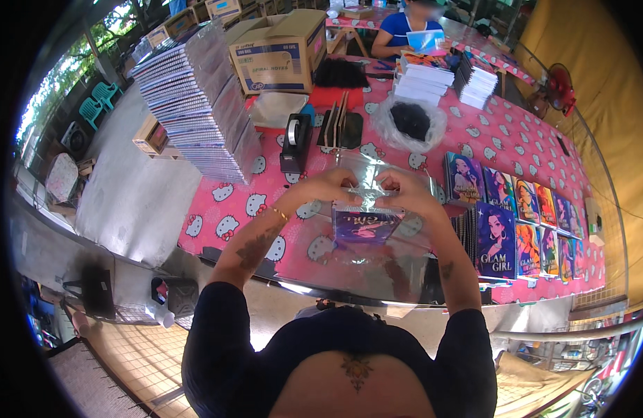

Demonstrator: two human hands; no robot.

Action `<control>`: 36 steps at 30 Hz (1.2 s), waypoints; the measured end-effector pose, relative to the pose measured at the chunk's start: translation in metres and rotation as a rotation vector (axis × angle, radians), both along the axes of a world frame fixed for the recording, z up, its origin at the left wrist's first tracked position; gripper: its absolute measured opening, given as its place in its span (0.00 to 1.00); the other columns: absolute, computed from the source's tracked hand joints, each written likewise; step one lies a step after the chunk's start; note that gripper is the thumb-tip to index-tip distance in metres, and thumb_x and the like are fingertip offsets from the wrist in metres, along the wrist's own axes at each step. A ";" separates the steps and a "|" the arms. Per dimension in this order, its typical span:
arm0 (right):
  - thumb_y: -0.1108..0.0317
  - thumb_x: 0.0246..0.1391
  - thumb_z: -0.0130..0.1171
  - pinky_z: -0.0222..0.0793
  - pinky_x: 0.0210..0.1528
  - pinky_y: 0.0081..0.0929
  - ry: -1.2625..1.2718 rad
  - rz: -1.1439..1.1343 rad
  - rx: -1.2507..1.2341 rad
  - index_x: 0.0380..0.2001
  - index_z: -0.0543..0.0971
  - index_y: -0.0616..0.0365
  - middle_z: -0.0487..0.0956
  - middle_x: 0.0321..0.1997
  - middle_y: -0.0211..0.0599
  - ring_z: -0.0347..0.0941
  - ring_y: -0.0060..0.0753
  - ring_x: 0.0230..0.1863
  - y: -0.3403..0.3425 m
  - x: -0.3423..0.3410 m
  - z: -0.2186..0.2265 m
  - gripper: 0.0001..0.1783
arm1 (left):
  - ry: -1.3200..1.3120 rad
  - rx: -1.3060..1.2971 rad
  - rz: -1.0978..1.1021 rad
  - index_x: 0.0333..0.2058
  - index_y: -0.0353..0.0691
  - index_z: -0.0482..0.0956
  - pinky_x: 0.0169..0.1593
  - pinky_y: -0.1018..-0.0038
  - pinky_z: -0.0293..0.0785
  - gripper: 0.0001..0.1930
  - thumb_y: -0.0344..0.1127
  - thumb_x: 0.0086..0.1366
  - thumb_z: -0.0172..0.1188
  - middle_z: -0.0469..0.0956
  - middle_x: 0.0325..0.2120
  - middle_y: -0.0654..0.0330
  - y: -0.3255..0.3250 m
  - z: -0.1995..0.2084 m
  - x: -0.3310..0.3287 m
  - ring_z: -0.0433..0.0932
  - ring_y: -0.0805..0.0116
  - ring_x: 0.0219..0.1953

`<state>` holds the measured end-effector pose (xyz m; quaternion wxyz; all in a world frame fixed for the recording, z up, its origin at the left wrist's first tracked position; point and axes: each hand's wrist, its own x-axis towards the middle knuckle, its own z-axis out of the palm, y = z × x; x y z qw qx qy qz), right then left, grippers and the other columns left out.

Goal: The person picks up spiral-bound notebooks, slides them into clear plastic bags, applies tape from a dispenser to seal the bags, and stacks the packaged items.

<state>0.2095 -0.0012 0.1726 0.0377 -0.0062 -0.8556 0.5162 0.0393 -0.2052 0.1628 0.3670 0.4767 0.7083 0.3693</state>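
Note:
A bundle of notebooks (365, 227) with a purple illustrated cover stands on edge at the table's near side, in front of me. Clear plastic wrap (369, 171) shows along its top and beyond it. My left hand (333, 187) is closed with bent fingers on the plastic at the bundle's upper left. On the upper right, my right hand (410, 192) pinches the same plastic, its fingers curled inward. The hands are a short gap apart. A black tape dispenser (294, 143) with a roll of clear tape stands beyond my left hand.
A tall stack of spiral notebooks (196, 104) rises at left, near a cardboard box (280, 59). Rows of colourful notebooks (520, 202) lie at right. A plastic bag with black contents (410, 122) sits farther back. Across the table, a person (398, 35) handles a notebook.

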 end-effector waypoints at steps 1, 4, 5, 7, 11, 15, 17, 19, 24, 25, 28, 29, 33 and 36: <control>0.71 0.49 0.70 0.71 0.41 0.25 -0.041 -0.006 -0.145 0.47 0.77 0.56 0.77 0.38 0.29 0.73 0.21 0.40 0.007 -0.001 -0.003 0.21 | -0.067 0.001 -0.052 0.45 0.33 0.77 0.40 0.75 0.71 0.25 0.45 0.56 0.70 0.78 0.39 0.58 0.009 -0.002 -0.007 0.77 0.70 0.38; 0.70 0.52 0.68 0.71 0.42 0.21 -0.115 -0.013 -0.289 0.51 0.76 0.58 0.78 0.39 0.29 0.74 0.21 0.40 0.007 0.001 -0.003 0.22 | -0.240 0.013 -0.084 0.43 0.33 0.80 0.39 0.77 0.69 0.21 0.45 0.59 0.69 0.79 0.34 0.63 0.030 -0.004 -0.011 0.75 0.74 0.35; 0.70 0.52 0.68 0.71 0.41 0.21 -0.096 -0.045 -0.291 0.51 0.76 0.59 0.78 0.38 0.30 0.74 0.21 0.39 0.009 0.004 -0.006 0.22 | -0.282 0.027 -0.033 0.42 0.34 0.81 0.39 0.78 0.69 0.19 0.44 0.60 0.68 0.80 0.32 0.63 0.043 -0.009 -0.009 0.75 0.75 0.34; 0.68 0.52 0.69 0.70 0.40 0.21 -0.060 -0.120 -0.293 0.51 0.75 0.61 0.80 0.37 0.33 0.75 0.21 0.38 0.013 0.014 -0.013 0.23 | -0.423 0.130 0.089 0.36 0.35 0.84 0.38 0.78 0.69 0.13 0.41 0.64 0.64 0.81 0.26 0.65 0.056 -0.021 -0.008 0.76 0.77 0.32; 0.68 0.53 0.68 0.70 0.39 0.21 -0.018 -0.141 -0.162 0.49 0.77 0.61 0.81 0.36 0.32 0.75 0.21 0.37 -0.005 0.004 -0.010 0.21 | 0.100 0.321 0.843 0.36 0.36 0.83 0.35 0.76 0.71 0.15 0.43 0.60 0.67 0.81 0.27 0.62 -0.022 -0.093 -0.132 0.76 0.75 0.30; 0.69 0.54 0.66 0.70 0.41 0.19 -0.020 -0.182 -0.110 0.48 0.78 0.61 0.79 0.35 0.30 0.74 0.20 0.38 -0.004 0.010 -0.011 0.18 | -0.253 0.149 0.989 0.34 0.34 0.83 0.32 0.71 0.73 0.16 0.42 0.56 0.70 0.81 0.25 0.60 -0.055 -0.119 -0.176 0.78 0.66 0.28; 0.69 0.54 0.66 0.70 0.41 0.20 -0.022 -0.191 -0.135 0.48 0.78 0.61 0.79 0.35 0.30 0.74 0.20 0.38 -0.003 0.011 -0.011 0.18 | -0.430 0.335 0.998 0.31 0.34 0.83 0.30 0.69 0.72 0.14 0.41 0.56 0.70 0.79 0.24 0.61 -0.047 -0.121 -0.170 0.78 0.65 0.26; 0.67 0.53 0.68 0.70 0.40 0.22 -0.011 -0.173 -0.168 0.47 0.78 0.61 0.80 0.34 0.31 0.75 0.21 0.36 -0.014 0.007 -0.003 0.19 | -0.215 0.628 1.058 0.29 0.36 0.82 0.26 0.69 0.70 0.10 0.39 0.60 0.67 0.78 0.22 0.63 -0.053 -0.137 -0.161 0.77 0.67 0.25; 0.66 0.54 0.67 0.70 0.41 0.23 0.020 -0.163 -0.167 0.49 0.77 0.60 0.80 0.34 0.31 0.75 0.22 0.37 -0.014 0.008 -0.006 0.20 | -0.266 0.412 1.126 0.35 0.37 0.83 0.29 0.61 0.76 0.09 0.37 0.61 0.63 0.83 0.29 0.55 -0.082 -0.164 -0.131 0.83 0.61 0.31; 0.66 0.54 0.67 0.70 0.41 0.23 0.036 -0.143 -0.178 0.50 0.77 0.59 0.80 0.34 0.31 0.75 0.22 0.38 -0.017 0.005 -0.005 0.21 | 0.289 0.166 1.071 0.35 0.37 0.83 0.31 0.59 0.77 0.10 0.37 0.61 0.63 0.84 0.30 0.52 -0.095 -0.152 -0.144 0.84 0.57 0.32; 0.66 0.56 0.65 0.70 0.43 0.21 -0.030 -0.208 -0.090 0.51 0.76 0.59 0.79 0.36 0.30 0.74 0.21 0.40 -0.006 0.018 -0.009 0.20 | 0.901 -0.240 0.789 0.32 0.37 0.83 0.34 0.56 0.77 0.10 0.38 0.57 0.62 0.82 0.29 0.47 -0.052 -0.077 -0.127 0.83 0.48 0.33; 0.66 0.56 0.65 0.70 0.43 0.21 -0.036 -0.236 -0.087 0.52 0.76 0.59 0.79 0.36 0.30 0.74 0.21 0.40 -0.003 0.022 -0.005 0.20 | 0.958 -0.309 0.724 0.30 0.38 0.83 0.34 0.55 0.77 0.10 0.38 0.56 0.62 0.82 0.28 0.46 -0.033 -0.030 -0.108 0.82 0.45 0.34; 0.66 0.56 0.65 0.70 0.42 0.21 -0.036 -0.216 -0.134 0.53 0.75 0.57 0.79 0.36 0.30 0.74 0.21 0.39 -0.011 0.021 -0.001 0.21 | 0.631 0.244 -0.311 0.28 0.37 0.83 0.32 0.62 0.73 0.12 0.41 0.51 0.65 0.81 0.24 0.50 0.028 0.078 -0.032 0.80 0.49 0.28; 0.66 0.56 0.65 0.70 0.41 0.22 -0.029 -0.217 -0.211 0.54 0.75 0.55 0.79 0.35 0.30 0.74 0.21 0.38 -0.003 0.022 -0.009 0.23 | 0.557 -0.113 -0.666 0.32 0.40 0.85 0.34 0.65 0.73 0.18 0.51 0.56 0.65 0.82 0.25 0.56 0.083 0.089 -0.014 0.80 0.58 0.29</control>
